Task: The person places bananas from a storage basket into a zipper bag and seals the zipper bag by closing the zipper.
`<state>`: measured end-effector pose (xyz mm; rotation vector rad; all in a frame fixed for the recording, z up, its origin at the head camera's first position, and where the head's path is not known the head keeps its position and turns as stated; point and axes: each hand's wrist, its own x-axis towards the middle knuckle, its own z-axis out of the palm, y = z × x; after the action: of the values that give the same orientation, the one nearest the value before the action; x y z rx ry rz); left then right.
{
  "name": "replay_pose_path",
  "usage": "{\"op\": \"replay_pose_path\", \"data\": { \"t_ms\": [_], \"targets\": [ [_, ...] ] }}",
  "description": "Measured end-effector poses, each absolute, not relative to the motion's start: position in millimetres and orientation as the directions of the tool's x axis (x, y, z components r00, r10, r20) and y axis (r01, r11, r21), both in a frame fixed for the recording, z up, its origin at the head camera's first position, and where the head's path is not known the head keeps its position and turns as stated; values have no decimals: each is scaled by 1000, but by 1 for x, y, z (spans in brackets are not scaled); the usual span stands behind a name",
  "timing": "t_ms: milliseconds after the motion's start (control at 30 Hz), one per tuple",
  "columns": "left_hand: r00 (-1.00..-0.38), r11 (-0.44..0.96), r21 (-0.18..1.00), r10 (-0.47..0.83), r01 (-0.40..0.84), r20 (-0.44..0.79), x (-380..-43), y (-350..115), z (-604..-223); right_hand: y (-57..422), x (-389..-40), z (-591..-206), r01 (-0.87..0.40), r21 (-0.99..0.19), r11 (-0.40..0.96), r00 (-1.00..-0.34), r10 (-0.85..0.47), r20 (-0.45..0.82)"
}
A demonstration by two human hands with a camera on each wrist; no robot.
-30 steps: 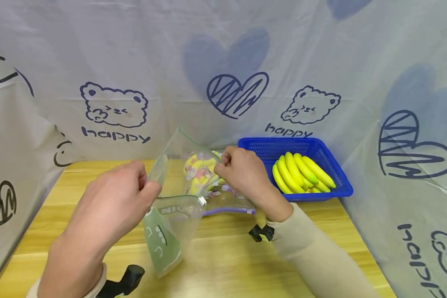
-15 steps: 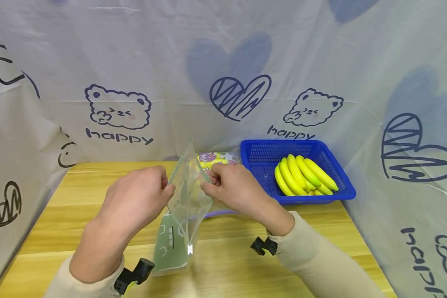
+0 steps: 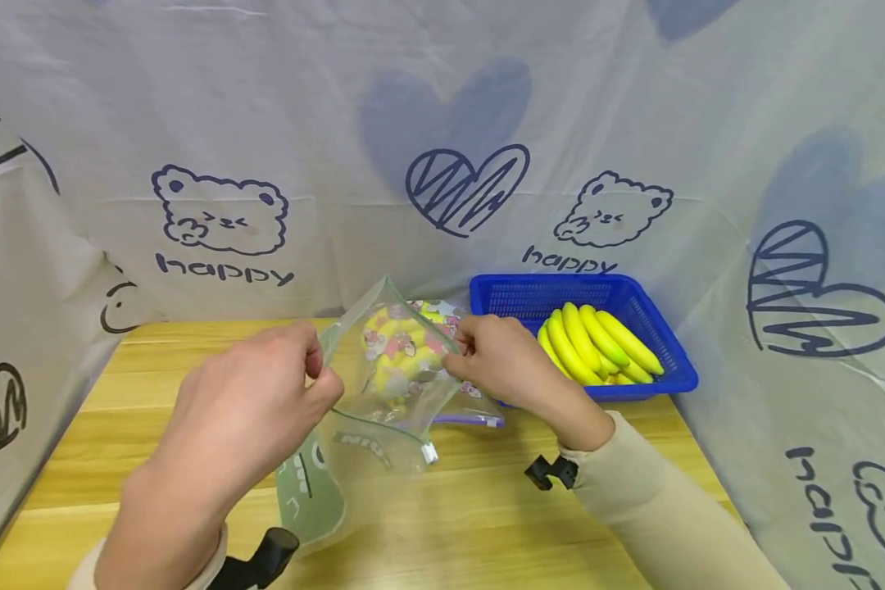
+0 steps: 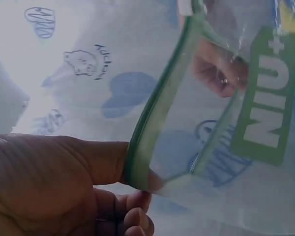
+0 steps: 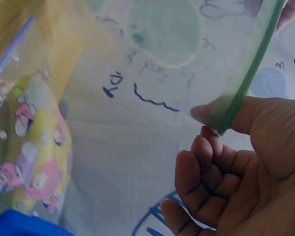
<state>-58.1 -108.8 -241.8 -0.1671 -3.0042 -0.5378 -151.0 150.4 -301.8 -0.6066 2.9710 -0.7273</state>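
A clear zip bag [image 3: 387, 483] with green edging and a green printed patch hangs between the two hands, its mouth spread wide. My left hand [image 3: 254, 401] pinches one side of the rim between thumb and fingers. On the opposite side, my right hand [image 3: 509, 360] pinches the rim, as the right wrist view also shows. A white slider [image 3: 429, 453] sits at the near corner of the mouth. Behind it lies a second clear bag [image 5: 32, 147] with a purple zip and cartoon prints, yellow contents inside. I see nothing inside the green-edged bag.
At the back right stands a blue plastic basket [image 3: 678, 360] holding a bunch of yellow bananas [image 3: 590, 344]. Everything rests on a wooden table [image 3: 487, 508]. Printed white cloth [image 3: 339, 106] walls in the back and sides.
Half a second ago the hands came close and the bag's mouth narrowed. Since then the right hand has moved right, pulling the mouth wide again, and the slider has swung up and right.
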Motion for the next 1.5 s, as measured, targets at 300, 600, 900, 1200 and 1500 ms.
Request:
{"op": "replay_pose_path", "data": {
  "t_ms": [300,600,900,1200,1500],
  "targets": [
    [-989,934,327,139,146,44,-90,-99,-274,139,-151,-319,-369,-390,844,-925,-377,59],
    [-986,916,369,168,156,0,-94,-97,-284,143,-151,-323,-308,-385,870,-950,-306,69],
    [-982,860,475,174,188,73,-101,-87,-298,134,-153,-337,-329,-449,831,-944,-293,150],
    [-981,850,490,177,193,80,-106,-83,-305,134,-153,-339,-392,-506,768,-920,-329,214],
    [-989,872,466,144,147,43,-109,-86,-306,140,-155,-339,-331,-467,820,-943,-278,181]
  ]
}}
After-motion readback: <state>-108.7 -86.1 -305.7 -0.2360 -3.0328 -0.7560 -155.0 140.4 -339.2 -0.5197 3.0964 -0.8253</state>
